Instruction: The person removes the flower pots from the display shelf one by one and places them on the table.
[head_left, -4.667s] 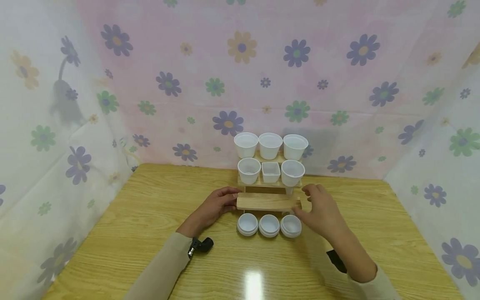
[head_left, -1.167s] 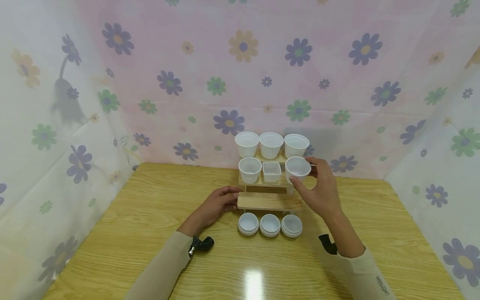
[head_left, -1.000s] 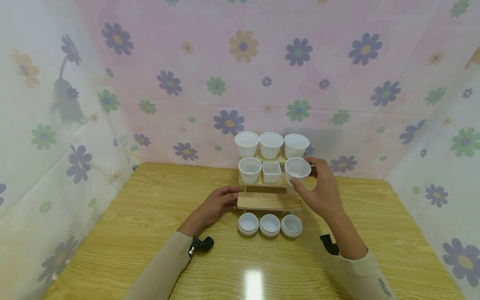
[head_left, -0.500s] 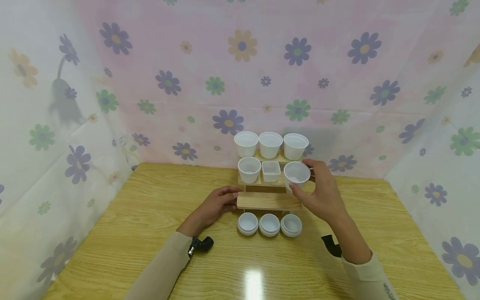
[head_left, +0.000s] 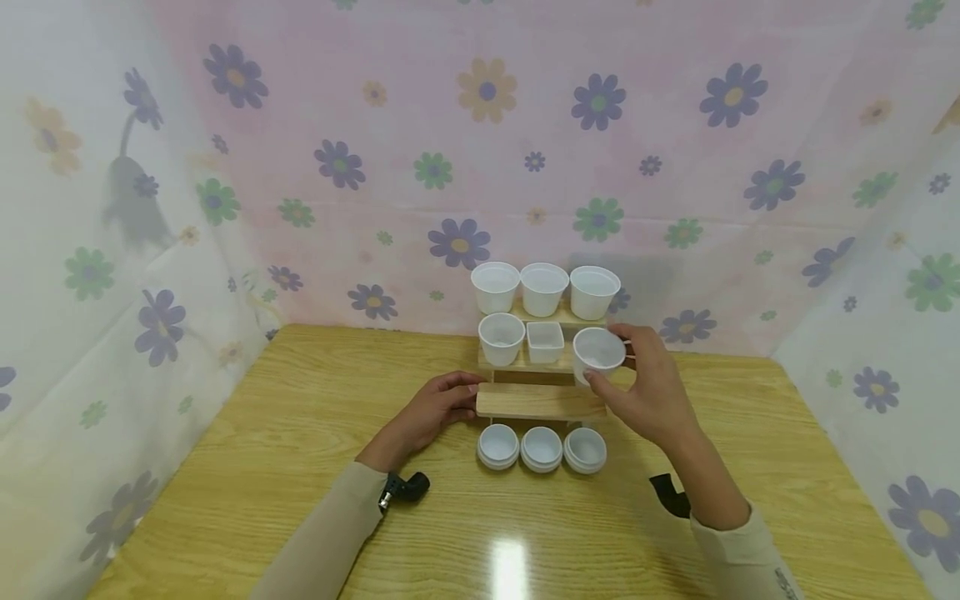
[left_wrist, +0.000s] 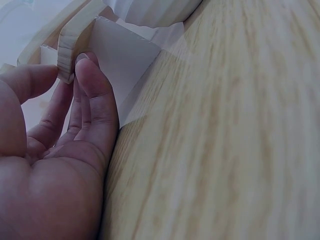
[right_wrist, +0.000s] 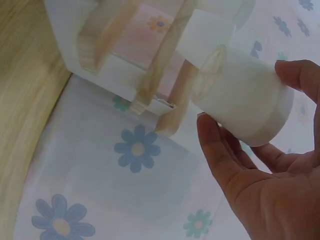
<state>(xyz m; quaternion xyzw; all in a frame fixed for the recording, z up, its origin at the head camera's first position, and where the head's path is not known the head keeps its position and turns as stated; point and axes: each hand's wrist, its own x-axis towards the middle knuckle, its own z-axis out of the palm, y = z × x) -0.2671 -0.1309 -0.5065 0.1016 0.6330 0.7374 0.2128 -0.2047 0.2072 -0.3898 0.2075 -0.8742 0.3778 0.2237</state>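
Right hand (head_left: 651, 387) gripped a white cup (head_left: 598, 351) lifted just off the wooden rack's (head_left: 540, 401) middle tier, left hand (head_left: 432, 408) pinched the rack's bottom step; five cups remained shelved.

A light yellow-brown wooden tabletop with strong grain (head_left: 285, 433) fills the lower part of the head view, its far edge running straight across beneath the backdrop. A bright patch of light glares off the tabletop near its near edge, about the middle. Behind the far edge hangs a pale pink fabric backdrop printed with purple, green and orange flowers (head_left: 465, 150), creased in faint horizontal folds. At the left edge of the tabletop rises a whitish flowered fabric side panel (head_left: 82, 275), showing a grey shadow high up. At the right edge stands a matching whitish flowered side panel (head_left: 885, 317). The three cloths close the tabletop in on three sides.
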